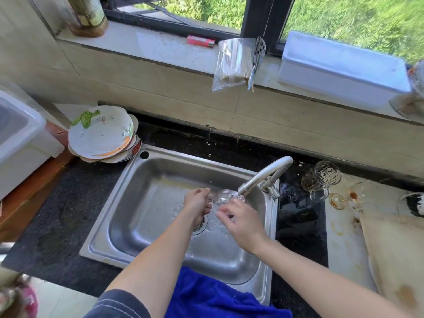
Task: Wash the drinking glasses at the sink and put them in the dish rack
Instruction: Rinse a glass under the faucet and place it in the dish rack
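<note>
Rinsing a drinking glass (pixel 226 196) at the sink's (pixel 137 216) 2 o'clock, gripped by the left hand (pixel 197 204), brushed by the slack-fingered right hand (pixel 244 223), risking a wet slip onto steel.

The 2 forearms reach forward; the left hand (pixel 197 204) is curled, seemingly gripping a glass (pixel 226 196); the right hand (pixel 244 223) is just beside, fingers loosely spread.

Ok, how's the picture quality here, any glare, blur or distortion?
Head view: strong daylight, soft glare on the steel sink; wide-angle lens bows the windowsill; grass outside and the bottom-left corner are smeared; the clear glass under the faucet, between the left hand and right hand, is hard to outline.
</note>
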Tool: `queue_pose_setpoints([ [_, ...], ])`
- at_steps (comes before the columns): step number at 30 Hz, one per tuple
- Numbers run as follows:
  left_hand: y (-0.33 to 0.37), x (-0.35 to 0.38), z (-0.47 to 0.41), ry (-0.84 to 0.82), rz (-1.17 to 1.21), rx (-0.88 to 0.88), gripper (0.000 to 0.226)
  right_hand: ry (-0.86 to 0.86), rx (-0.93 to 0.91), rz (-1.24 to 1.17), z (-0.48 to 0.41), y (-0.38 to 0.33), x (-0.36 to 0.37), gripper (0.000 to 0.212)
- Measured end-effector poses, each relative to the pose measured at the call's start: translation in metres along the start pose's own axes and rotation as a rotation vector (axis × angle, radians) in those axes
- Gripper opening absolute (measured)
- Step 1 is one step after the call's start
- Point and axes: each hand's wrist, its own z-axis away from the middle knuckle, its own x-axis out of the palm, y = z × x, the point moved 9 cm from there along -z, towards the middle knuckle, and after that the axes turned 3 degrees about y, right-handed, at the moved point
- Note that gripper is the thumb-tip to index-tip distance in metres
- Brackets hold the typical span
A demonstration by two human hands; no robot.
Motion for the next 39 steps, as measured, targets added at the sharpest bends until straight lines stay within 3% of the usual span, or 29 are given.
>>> queue_pose_setpoints([
  [3,0.008,-0.007,0.004,-0.005,-0.262,-0.029,0.014,-0.040,-0.282,0.210,0.004,-0.007,-0.002,0.026],
  [7,0.013,0.000,0.012,-0.100,-0.538,-0.083,0.014,0.003,-0.374,0.286,-0.001,-0.010,0.004,0.032],
  [11,0.025,-0.014,0.019,-0.097,-0.696,-0.073,0.015,-0.041,-0.519,0.343,0.010,-0.015,-0.004,0.014],
  [15,0.014,-0.006,0.023,-0.156,-0.756,-0.126,0.017,-0.008,-0.493,0.315,0.000,-0.025,-0.001,0.018],
  [17,0.009,-0.002,0.020,-0.229,-0.548,-0.129,0.016,0.019,-0.419,0.236,-0.002,-0.022,-0.005,0.010],
  [19,0.009,0.006,0.018,-0.264,-0.260,-0.094,0.017,0.089,-0.250,0.112,-0.006,-0.010,-0.016,0.023],
  [21,0.009,0.010,0.018,-0.219,-0.119,-0.056,0.015,0.117,-0.136,0.052,-0.008,-0.005,-0.016,0.032],
  [24,0.012,0.001,0.017,-0.175,-0.236,-0.023,0.016,0.022,-0.242,0.108,0.001,-0.010,-0.006,0.031],
  [27,0.012,-0.001,0.018,-0.193,-0.312,-0.038,0.016,0.038,-0.335,0.127,0.003,-0.017,-0.019,0.029],
  [31,0.015,0.011,0.023,-0.186,-0.226,-0.006,0.010,0.078,-0.283,0.013,-0.007,-0.030,-0.023,0.029],
  [34,0.020,0.000,0.024,-0.150,-0.381,0.033,0.015,0.026,-0.292,0.200,-0.006,-0.016,-0.018,0.027],
  [36,0.018,-0.004,0.025,-0.132,-0.458,0.001,0.017,-0.008,-0.191,0.244,-0.010,-0.007,-0.018,0.030],
  [39,0.020,-0.015,0.024,-0.060,-0.506,-0.054,0.020,-0.193,0.011,0.086,-0.012,0.005,0.000,0.030],
])
